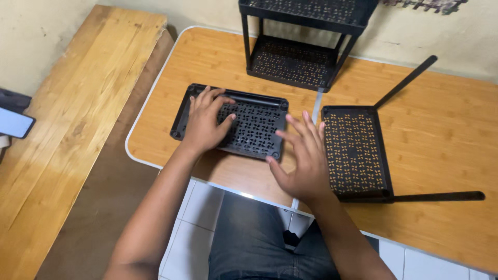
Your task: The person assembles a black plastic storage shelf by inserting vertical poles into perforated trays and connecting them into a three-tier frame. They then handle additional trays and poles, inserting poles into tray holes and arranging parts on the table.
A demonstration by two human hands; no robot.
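A black perforated plastic shelf tray (257, 124) lies flat on the wooden table (441, 129). My left hand (206, 120) rests palm down on the tray's left half, fingers spread. Just right of the tray's near right corner hovers my right hand (303, 155), fingers apart and holding nothing. A second black perforated tray (355, 150) lies to the right of that hand, with two black poles (441, 196) sticking out from its corners.
A partly built black two-tier rack (295, 46) stands at the table's back against the wall. A wooden bench (67, 119) runs along the left, with a phone (14, 123) at its left edge. My legs and white floor tiles show below.
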